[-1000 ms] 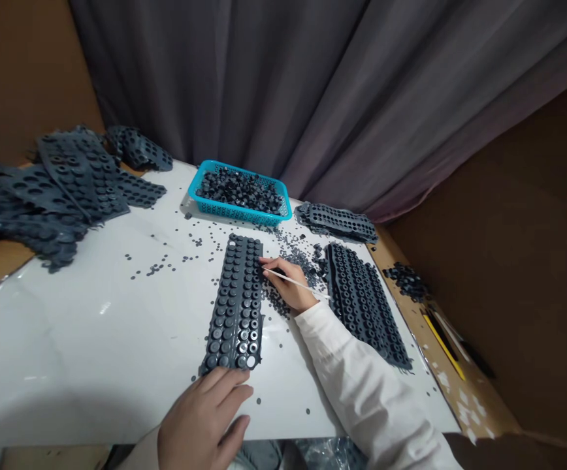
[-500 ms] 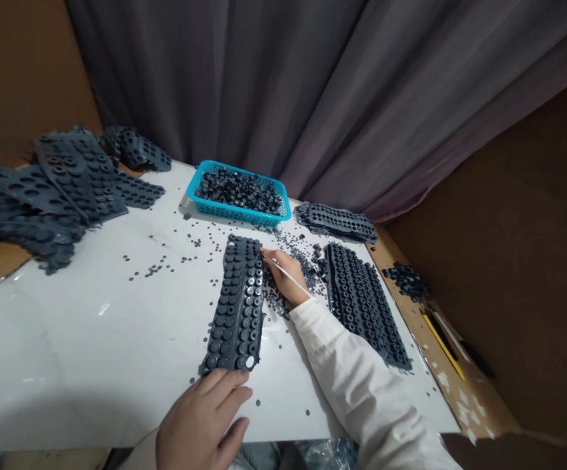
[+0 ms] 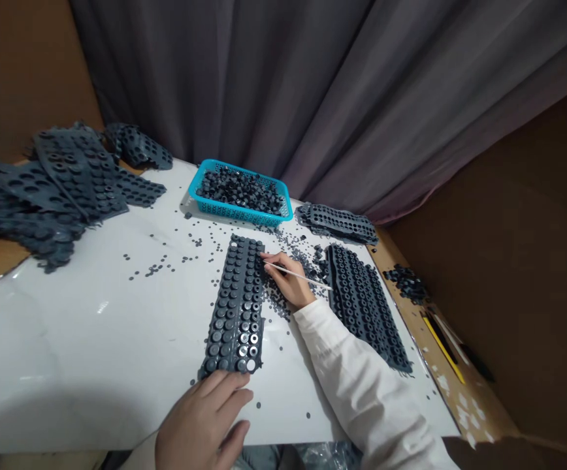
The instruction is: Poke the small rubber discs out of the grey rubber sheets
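A dark grey rubber sheet (image 3: 235, 303) with rows of round raised knobs lies lengthwise in front of me on the white tabletop. My left hand (image 3: 205, 418) rests its fingertips on the sheet's near end, fingers stretched and thumb apart. At the far right side of the sheet, my right hand (image 3: 288, 279) pinches a thin white stick (image 3: 300, 278). The tip of the stick is by the knobs of the right-hand column, and its rear end points to the right. Many tiny dark discs (image 3: 276, 297) lie scattered beside and under my right hand.
A blue basket (image 3: 238, 210) full of small dark rubber pieces stands at the back. More knobbed sheets (image 3: 369, 307) lie to the right, with stacked strips (image 3: 337, 223) behind. Perforated sheets (image 3: 78, 170) are heaped at left. A yellow tool (image 3: 443, 346) lies at the right edge.
My right hand has shifted slightly nearer me along the sheet. The white stick has swung flatter, its rear end now pointing farther right. My left hand stays put.
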The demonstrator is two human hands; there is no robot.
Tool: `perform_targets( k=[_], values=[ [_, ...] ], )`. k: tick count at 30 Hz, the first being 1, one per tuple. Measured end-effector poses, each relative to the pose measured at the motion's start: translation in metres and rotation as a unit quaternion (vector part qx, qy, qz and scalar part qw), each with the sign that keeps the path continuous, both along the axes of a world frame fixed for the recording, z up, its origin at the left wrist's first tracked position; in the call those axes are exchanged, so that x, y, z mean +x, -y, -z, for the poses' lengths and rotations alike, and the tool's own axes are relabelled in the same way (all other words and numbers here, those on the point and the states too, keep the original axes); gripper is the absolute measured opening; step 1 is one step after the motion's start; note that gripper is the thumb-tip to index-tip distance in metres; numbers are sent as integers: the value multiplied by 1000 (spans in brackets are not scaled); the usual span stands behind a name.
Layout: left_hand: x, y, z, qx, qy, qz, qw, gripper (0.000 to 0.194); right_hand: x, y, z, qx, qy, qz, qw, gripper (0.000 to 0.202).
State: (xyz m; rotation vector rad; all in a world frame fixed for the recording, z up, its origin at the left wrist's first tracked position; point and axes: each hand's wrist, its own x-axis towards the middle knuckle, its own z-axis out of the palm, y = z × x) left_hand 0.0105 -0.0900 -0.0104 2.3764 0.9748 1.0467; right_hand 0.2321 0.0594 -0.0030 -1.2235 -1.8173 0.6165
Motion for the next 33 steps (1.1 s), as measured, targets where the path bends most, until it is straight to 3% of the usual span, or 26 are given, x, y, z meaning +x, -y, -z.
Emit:
perform_targets(
  k=[6, 14, 23, 28, 33],
  values=[
    [1, 4, 9, -13, 9, -5, 1000, 21, 4, -1, 6, -3, 22, -11, 1000, 11],
    [1, 1, -2, 10, 5, -2, 1000, 19, 6, -8, 8, 52, 125, -14, 991, 14],
    [-1, -1, 0, 3, 8, 4, 1000, 19, 15, -17, 1, 84, 102, 96, 987, 13],
    [0, 0, -1, -2, 10, -8, 1000, 19, 6, -6, -1, 24, 13, 38, 999, 13],
    [-2, -3, -6, 2, -2, 3, 1000, 17, 2, -5, 3, 0, 4, -4, 1000, 15]
  ],
)
